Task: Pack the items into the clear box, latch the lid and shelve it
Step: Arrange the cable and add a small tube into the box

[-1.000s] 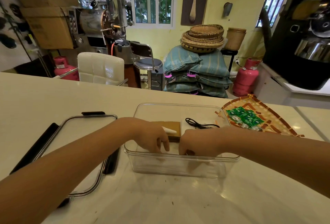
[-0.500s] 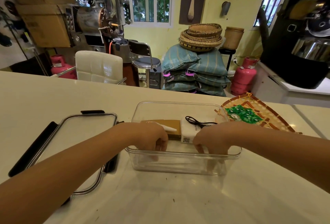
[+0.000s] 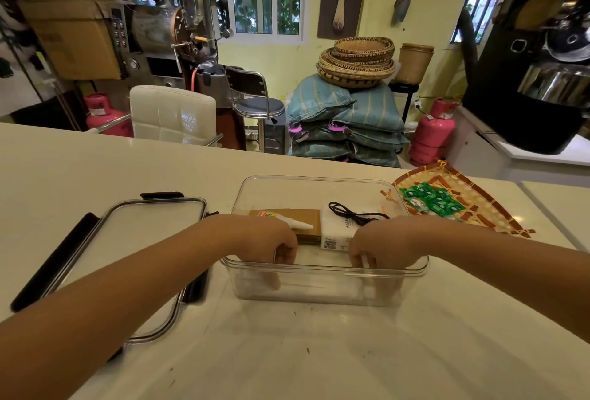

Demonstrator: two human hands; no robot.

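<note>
Both hands reach into the clear box (image 3: 319, 284) on the white surface (image 3: 319, 351): the left hand (image 3: 271, 240) and the right hand (image 3: 380, 246) curl over its near rim, their grip hard to tell. The lid (image 3: 134, 252) lies just left; green packets (image 3: 431, 201) sit on a woven tray (image 3: 498, 208).

Clear glossy plastic rectangular box (image 3: 319, 284) — smooth walls. Pale glossy stone-like countertop (image 3: 319, 351). Flat brown matt cardboard packet (image 3: 306, 219). Woven fan-shaped tray (image 3: 498, 208) — rough, possibly bamboo.

lid (image 3: 127, 259) left of clear box (image 3: 325, 284), woven tray (image 3: 498, 211) right
</note>
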